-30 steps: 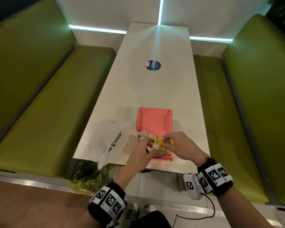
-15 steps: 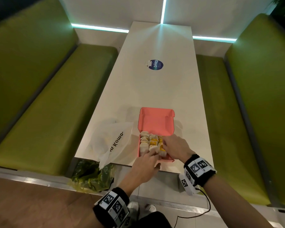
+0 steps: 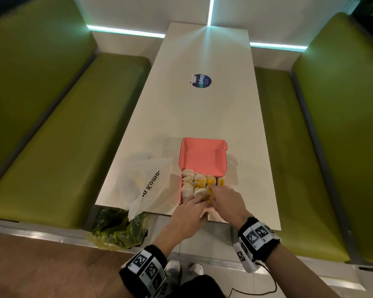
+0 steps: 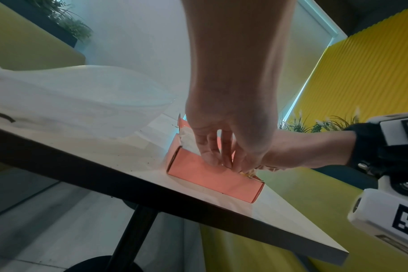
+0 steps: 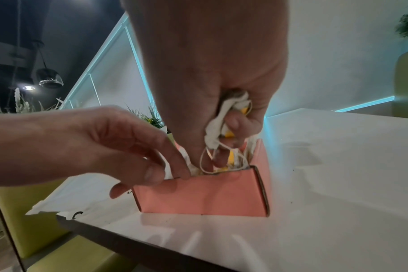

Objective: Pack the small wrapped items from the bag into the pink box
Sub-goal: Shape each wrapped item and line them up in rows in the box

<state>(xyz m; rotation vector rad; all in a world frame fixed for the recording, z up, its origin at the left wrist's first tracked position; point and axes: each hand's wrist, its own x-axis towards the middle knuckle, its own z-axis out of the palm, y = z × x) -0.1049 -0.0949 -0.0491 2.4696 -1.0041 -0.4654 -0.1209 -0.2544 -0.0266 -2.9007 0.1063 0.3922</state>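
Note:
The pink box [image 3: 202, 157] lies open near the table's front edge, lid flat behind it, front wall [image 5: 203, 195] facing me. Several small wrapped items [image 3: 197, 182], white and yellow, fill it in rows. My right hand [image 3: 222, 197] is over the box's near right part and grips one wrapped item [image 5: 233, 106] in curled fingers. My left hand [image 3: 191, 207] reaches over the near left rim. Its fingers [image 4: 210, 147] point down onto the packed items, thumb outside the front wall. The white plastic bag [image 3: 144, 183] lies left of the box.
The white table [image 3: 202, 110] carries a round blue sticker [image 3: 201, 81] farther back. Green benches [image 3: 58, 136] run along both sides. A clear bag of green leaves [image 3: 119, 229] sits below the table's near left corner. The table edge lies right behind my wrists.
Both hands have drawn back from the middle of the box to its near row. More of the packed rows now show behind my fingers.

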